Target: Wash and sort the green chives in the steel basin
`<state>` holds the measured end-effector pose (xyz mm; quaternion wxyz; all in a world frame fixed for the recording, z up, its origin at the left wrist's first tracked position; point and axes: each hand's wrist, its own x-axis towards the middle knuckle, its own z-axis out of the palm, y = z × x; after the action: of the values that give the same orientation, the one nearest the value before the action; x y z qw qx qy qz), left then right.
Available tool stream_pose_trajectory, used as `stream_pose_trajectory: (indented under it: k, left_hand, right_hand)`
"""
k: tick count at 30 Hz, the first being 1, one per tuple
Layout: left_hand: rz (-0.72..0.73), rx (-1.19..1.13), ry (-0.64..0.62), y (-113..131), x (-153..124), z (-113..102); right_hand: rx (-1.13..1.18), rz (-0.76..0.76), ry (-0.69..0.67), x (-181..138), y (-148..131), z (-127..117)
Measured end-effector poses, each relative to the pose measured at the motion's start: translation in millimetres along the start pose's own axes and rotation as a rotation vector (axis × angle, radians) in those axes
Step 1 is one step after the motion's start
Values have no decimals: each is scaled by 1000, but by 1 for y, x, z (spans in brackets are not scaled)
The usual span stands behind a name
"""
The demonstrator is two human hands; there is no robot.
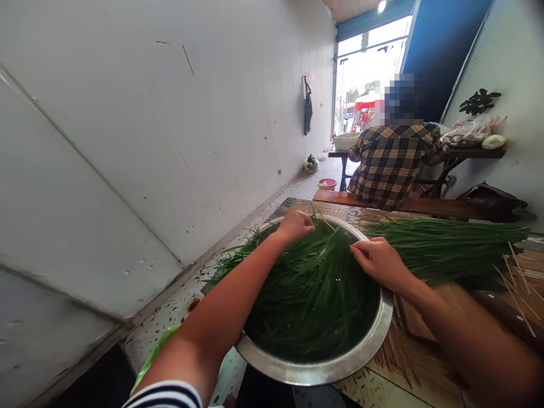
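A wide metal basin (317, 377) in front of me holds long garlic chives (314, 289) that look wet. My left hand (295, 226) is closed in a pinch above the chives at the basin's far left; its fingertips and what they hold are hidden. At the far right rim, my right hand (376, 258) is closed, thumb and finger pressed together at the edge of a fanned bunch of chives. A thin wooden skewer (327, 222) slants between the hands, partly covered by leaves, in line with my right fingertips.
A pile of chives (450, 246) lies right of the basin. Skewers (397, 354) lie on the wooden table beside a cutting board (419, 317) and a dark-handled knife (501, 311). Ahead, a person in a plaid shirt (393, 161) sits on a bench (335, 196), back towards me.
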<state>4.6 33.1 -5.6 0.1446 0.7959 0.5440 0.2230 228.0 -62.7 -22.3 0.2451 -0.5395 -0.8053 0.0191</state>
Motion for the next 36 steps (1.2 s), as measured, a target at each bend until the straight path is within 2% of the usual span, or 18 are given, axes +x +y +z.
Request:
stream_pose_trajectory:
  k: [5, 9, 14, 16, 19, 23, 29, 32, 36]
  left_hand:
    - [-46, 176, -17, 2, 1, 17]
    - [-58, 173, -75, 11, -2, 15]
    - [-127, 149, -41, 20, -4, 8]
    - [-132, 66, -77, 21, -5, 4]
    - [-148, -178, -102, 20, -7, -1]
    - [-254, -484, -123, 12, -8, -3]
    - [-394, -788, -67, 8, -5, 0]
    - [-453, -893, -109, 8, -4, 1]
    - [-444, -913, -143, 3, -1, 4]
  right_hand:
    - [-10, 5, -23, 0, -2, -2]
    - [-10, 8, -29, 1, -2, -1]
    - [-17, -9, -8, 0, -1, 0]
    - [-18, -4, -6, 0, -1, 0]
    - [-10, -10, -7, 0, -2, 0]
    - [14, -9, 1, 0, -2, 0]
    - [5, -2, -13, 0, -2, -1]
    - [5, -12, -7, 0, -2, -1]
    - [-1, -15, 13, 0, -1, 1]
